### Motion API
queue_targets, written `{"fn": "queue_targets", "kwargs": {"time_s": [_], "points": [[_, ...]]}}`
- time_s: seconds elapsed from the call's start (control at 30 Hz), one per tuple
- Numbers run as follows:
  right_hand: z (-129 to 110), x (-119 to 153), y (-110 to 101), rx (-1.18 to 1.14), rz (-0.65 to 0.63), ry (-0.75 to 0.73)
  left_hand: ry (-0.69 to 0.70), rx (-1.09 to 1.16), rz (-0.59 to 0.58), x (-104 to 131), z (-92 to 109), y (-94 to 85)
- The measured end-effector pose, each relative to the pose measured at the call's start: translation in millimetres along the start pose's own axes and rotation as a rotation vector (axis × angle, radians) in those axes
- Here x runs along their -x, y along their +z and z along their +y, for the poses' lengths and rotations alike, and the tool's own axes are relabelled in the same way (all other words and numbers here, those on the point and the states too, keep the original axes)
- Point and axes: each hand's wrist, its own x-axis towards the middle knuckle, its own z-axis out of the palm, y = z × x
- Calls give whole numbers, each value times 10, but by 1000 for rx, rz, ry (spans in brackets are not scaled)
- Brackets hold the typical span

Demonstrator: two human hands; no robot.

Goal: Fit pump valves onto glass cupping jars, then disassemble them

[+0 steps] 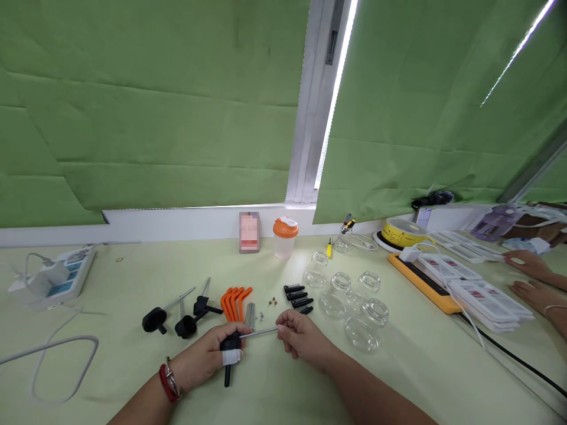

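My left hand (208,353), with white tape on one finger, is closed around a black plastic part (230,342) that has a thin metal rod (261,333) sticking out to the right. The rod's far end is pinched between the fingertips of my right hand (301,337). Left of my hands lie similar black parts with rods (155,320). Just beyond them are orange curved handles (233,302), loose metal rods (250,316), tiny brass-coloured pieces (273,301) and a row of black ridged pieces (299,296).
Several clear glass jars (363,333) stand right of my right hand. An orange-lidded cup (284,239) and a phone (249,233) are at the wall. An orange power strip (423,283) and stacked white trays (482,301) lie farther right, near another person's hands (531,295). Cables (88,338) lie at left.
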Motion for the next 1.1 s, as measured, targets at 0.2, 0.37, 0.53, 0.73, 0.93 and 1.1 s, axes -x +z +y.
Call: {"fn": "queue_targets", "kwargs": {"time_s": [0.2, 0.37, 0.53, 0.73, 0.93, 1.1], "points": [[-1, 9, -12, -36, -24, -3, -11, -23, 4, 16, 30, 6], [15, 1, -13, -23, -19, 7, -11, -38, 2, 11, 51, 3], [33, -9, -13, 4, -11, 15, 2, -33, 2, 13, 55, 8], [29, -2, -16, 40, -14, 1, -7, -22, 5, 14, 55, 11], [19, -6, -20, 70, -15, 17, 6, -28, 1, 14, 42, 8], [-26, 11, -9, 89, -17, 25, 0, -33, 3, 3, 50, 5]]}}
